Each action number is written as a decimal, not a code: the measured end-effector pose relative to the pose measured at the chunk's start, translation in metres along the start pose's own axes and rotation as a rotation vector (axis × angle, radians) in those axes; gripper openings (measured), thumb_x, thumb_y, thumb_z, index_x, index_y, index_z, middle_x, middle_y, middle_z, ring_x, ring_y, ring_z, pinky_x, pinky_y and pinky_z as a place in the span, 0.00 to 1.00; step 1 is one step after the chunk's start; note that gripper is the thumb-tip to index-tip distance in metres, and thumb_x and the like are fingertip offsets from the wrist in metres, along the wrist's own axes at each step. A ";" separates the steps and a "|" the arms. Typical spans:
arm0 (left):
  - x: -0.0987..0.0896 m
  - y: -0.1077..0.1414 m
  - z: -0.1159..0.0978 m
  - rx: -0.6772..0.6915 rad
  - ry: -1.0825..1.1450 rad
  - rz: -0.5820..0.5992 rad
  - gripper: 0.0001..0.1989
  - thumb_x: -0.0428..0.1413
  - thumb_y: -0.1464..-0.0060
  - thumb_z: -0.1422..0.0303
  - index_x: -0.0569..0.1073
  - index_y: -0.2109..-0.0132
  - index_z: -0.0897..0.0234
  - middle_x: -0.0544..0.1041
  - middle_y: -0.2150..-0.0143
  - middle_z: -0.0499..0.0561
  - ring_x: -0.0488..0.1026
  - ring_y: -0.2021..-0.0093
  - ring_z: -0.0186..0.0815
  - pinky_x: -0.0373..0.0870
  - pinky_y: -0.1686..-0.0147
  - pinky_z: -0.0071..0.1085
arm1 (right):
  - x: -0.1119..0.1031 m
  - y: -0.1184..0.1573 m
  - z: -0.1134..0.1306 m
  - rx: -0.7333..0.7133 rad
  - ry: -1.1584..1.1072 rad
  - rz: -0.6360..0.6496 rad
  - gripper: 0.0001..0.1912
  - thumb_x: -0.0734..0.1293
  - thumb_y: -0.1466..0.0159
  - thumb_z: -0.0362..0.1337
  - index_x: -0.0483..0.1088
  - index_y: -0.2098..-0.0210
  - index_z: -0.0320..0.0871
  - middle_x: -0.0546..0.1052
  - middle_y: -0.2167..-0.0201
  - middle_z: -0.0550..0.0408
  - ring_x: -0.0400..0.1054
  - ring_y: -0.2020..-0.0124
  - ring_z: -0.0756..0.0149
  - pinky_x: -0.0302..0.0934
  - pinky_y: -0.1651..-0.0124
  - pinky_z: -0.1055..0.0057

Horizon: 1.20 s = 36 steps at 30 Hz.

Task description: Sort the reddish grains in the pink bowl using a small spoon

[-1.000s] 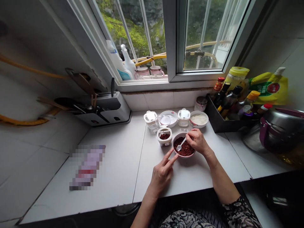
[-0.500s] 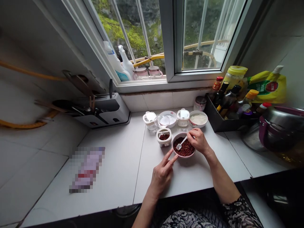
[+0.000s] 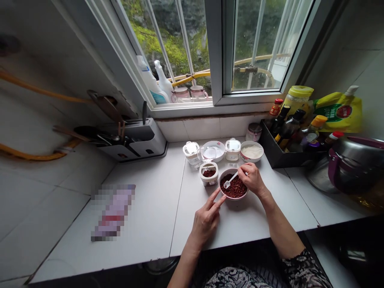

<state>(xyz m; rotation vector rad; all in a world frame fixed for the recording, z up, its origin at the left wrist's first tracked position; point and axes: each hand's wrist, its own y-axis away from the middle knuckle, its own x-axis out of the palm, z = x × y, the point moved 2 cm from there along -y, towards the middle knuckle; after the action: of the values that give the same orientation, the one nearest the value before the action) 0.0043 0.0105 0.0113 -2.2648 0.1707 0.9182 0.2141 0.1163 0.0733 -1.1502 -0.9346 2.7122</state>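
Observation:
My right hand [image 3: 252,178] pinches the handle of a small white spoon [image 3: 232,178]. The spoon's scoop rests on dark red peppercorns [image 3: 238,188], which fill much of a round bowl with a pink rim [image 3: 235,198]. Two outstretched fingers of my left hand [image 3: 205,219] reach the bowl's near left side; the other fingers are curled, and nothing shows in that hand. Just left of the bowl stands a small clear seasoning jar [image 3: 209,181] with a white collar, its lid up and more peppercorns inside.
Behind are two white-lidded jars [image 3: 191,149] [image 3: 232,149], a bowl of white grains [image 3: 252,151] and a white oval dish [image 3: 220,155]. A dark box of bottles [image 3: 280,158] and a steel pot [image 3: 354,160] stand right. A utensil holder [image 3: 147,140] and a blurred purple packet [image 3: 115,212] lie left.
The whole view has shifted slightly, moving the scene a little to the right. Both hands and the spoon keep nearly the same place at the bowl.

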 end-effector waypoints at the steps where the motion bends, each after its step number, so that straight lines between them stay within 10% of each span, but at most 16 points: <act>1: 0.000 0.000 0.000 -0.003 0.005 -0.004 0.35 0.46 0.42 0.84 0.62 0.31 0.52 0.65 0.31 0.57 0.81 0.53 0.33 0.78 0.51 0.28 | 0.000 0.000 0.000 0.021 -0.013 -0.007 0.19 0.59 0.35 0.35 0.57 0.83 0.46 0.67 0.85 0.60 0.62 0.77 0.68 0.60 0.56 0.67; 15: 0.003 0.000 0.004 0.009 -0.009 0.009 0.37 0.46 0.46 0.85 0.62 0.32 0.53 0.66 0.31 0.57 0.80 0.50 0.34 0.78 0.51 0.29 | 0.002 -0.007 -0.002 0.440 -0.296 -0.092 0.20 0.62 0.39 0.47 0.63 0.83 0.45 0.70 0.87 0.58 0.64 0.81 0.68 0.58 0.72 0.71; 23: 0.004 -0.001 0.003 -0.002 -0.022 0.003 0.36 0.46 0.45 0.85 0.64 0.32 0.54 0.66 0.31 0.56 0.79 0.49 0.34 0.78 0.49 0.30 | 0.003 -0.026 0.040 -0.008 -0.004 -0.227 0.17 0.58 0.30 0.40 0.65 0.76 0.46 0.74 0.77 0.56 0.67 0.72 0.64 0.61 0.51 0.63; 28: 0.003 -0.002 0.003 0.002 -0.025 0.001 0.36 0.46 0.44 0.85 0.63 0.32 0.53 0.65 0.31 0.56 0.79 0.50 0.34 0.77 0.48 0.32 | 0.014 -0.016 0.053 -0.291 0.144 -0.083 0.13 0.58 0.30 0.34 0.67 0.71 0.46 0.74 0.75 0.58 0.67 0.72 0.66 0.53 0.39 0.56; 36: 0.004 -0.001 0.003 0.002 -0.003 -0.011 0.35 0.46 0.44 0.85 0.63 0.32 0.53 0.65 0.31 0.57 0.78 0.47 0.35 0.78 0.51 0.29 | -0.017 -0.007 0.027 -0.202 0.072 -0.266 0.15 0.59 0.36 0.31 0.60 0.78 0.47 0.64 0.83 0.62 0.59 0.78 0.68 0.61 0.47 0.59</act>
<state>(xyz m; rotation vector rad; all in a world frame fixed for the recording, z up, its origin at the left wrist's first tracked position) 0.0057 0.0140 0.0074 -2.2604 0.1581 0.9157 0.2075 0.1034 0.1022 -1.0566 -1.2740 2.3961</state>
